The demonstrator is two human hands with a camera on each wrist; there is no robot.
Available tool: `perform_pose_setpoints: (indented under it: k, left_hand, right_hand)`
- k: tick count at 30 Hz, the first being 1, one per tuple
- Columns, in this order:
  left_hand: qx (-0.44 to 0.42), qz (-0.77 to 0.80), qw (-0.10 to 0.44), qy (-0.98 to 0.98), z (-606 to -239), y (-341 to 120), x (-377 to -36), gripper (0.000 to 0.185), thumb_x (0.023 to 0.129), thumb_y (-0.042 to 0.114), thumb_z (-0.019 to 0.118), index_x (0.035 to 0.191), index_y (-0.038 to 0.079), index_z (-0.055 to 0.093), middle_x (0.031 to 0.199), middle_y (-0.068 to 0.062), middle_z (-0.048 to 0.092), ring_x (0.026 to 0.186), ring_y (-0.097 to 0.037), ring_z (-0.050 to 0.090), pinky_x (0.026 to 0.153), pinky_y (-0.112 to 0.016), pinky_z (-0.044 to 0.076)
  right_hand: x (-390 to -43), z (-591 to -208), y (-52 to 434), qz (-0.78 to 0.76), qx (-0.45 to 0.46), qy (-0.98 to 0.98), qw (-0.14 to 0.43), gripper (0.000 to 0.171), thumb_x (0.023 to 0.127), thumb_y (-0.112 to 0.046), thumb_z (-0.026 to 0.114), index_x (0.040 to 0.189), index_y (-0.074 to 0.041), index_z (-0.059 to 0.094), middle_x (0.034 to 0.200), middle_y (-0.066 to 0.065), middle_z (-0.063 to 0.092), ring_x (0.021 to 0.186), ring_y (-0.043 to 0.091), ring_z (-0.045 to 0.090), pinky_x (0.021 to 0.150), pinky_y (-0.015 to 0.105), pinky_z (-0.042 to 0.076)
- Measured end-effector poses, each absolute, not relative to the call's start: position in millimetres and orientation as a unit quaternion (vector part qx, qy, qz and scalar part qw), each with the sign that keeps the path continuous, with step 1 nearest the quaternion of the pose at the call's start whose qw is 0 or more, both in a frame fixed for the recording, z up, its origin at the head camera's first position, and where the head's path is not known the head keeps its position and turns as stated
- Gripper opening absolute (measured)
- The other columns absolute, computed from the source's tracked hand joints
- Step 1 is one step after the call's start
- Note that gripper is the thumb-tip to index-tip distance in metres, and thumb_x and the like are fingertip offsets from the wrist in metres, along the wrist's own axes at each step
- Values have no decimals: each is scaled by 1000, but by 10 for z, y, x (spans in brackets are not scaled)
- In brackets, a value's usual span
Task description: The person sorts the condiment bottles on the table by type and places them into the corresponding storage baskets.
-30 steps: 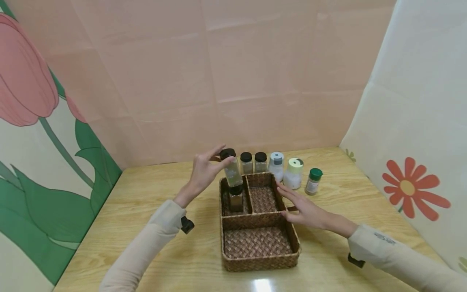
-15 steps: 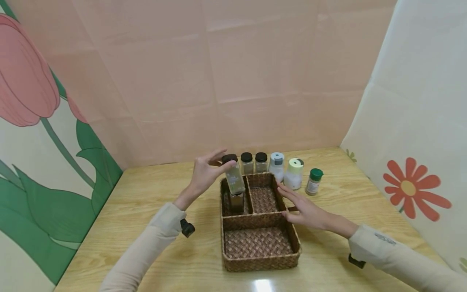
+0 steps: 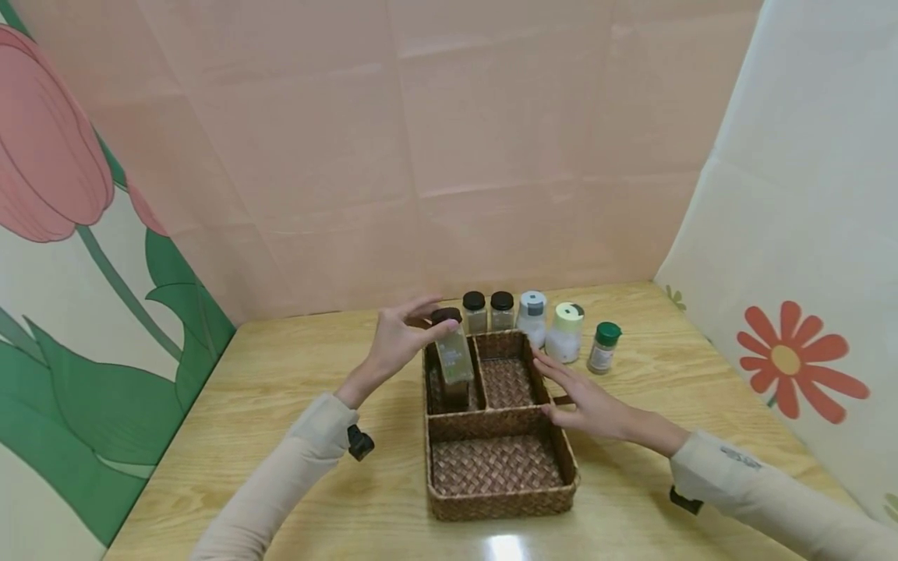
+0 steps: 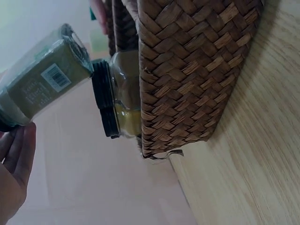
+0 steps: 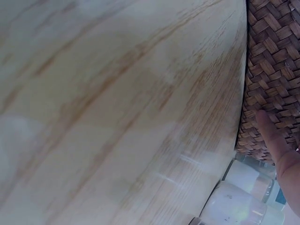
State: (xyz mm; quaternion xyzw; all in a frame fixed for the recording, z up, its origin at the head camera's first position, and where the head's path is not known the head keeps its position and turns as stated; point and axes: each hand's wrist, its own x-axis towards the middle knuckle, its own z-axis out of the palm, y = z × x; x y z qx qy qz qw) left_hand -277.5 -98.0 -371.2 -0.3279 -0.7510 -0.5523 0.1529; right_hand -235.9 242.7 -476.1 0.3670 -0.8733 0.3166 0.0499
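At mid-frame, the left hand (image 3: 396,339) pinches a tilted, clear, black-lidded jar (image 3: 454,357) above the upper-left compartment of the brown woven basket (image 3: 501,506); the right hand (image 3: 589,405), fingers extended, touches its side. Straightening the jar should help it clear the clear, black-capped jars (image 4: 125,77) below.

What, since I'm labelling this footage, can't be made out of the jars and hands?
Held jar: printing too small in the head view, blurred in the left wrist view.
Left hand: partly cut off by the left wrist view's left edge.
Right hand: partly cut off by the right wrist view's right edge.
Yellow-filled jar: base hidden by the basket in the left wrist view.
Green-capped jar: label too small, head view.
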Motion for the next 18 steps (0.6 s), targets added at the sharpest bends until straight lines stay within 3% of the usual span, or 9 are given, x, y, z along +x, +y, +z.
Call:
perform_pose_setpoints:
  k: [5,18]
  left_hand:
    - [-332,-539,132,-763,-3752,-987,-2742,47,86,19,80,129,7,66,115,-13,71,84,-21,71,76,-37,58]
    - [-357,-522,132,-763,-3873,-977,-2682,49,83,12,82,129,7,66,116,-13,71,83,-25,71,76,-38,58]
  right_hand:
    - [-2365,-4774,2435,311,369,-874,57,73,89,-9,67,149,12,31,159,25,20,138,42,34,104,58,36]
    - [-2360,-4757,2431,320,364,-873,45,74,91,-13,67,150,11,29,162,20,17,140,44,28,105,57,35]
